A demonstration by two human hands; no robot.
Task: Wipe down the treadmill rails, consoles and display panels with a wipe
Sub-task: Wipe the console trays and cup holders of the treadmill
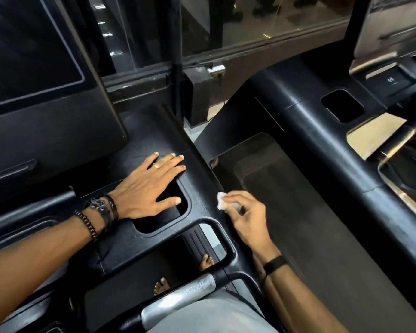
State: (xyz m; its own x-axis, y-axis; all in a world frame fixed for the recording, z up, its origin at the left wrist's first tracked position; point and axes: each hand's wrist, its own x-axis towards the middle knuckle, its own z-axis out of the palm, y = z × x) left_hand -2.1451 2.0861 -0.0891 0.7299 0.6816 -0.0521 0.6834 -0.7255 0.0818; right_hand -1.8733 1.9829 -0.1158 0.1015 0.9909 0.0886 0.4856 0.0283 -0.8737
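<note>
Right hand (246, 213) pinches the wipe (221, 200) at the console (202, 188) edge, centre frame; left hand (149, 186) lies flat; the display panel (34, 56) upper left and the neighbouring treadmill look still undone.

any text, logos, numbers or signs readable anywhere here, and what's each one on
None can be read as words or numbers.
Small white mark, roughly like "H", on the dark panel under the right treadmill's display: too blurred to be sure.
Left treadmill's screen: dark, only a pale border line.
Watch on the left wrist: face detail too small to read.
Wipe in the right hand: plain white.
</note>
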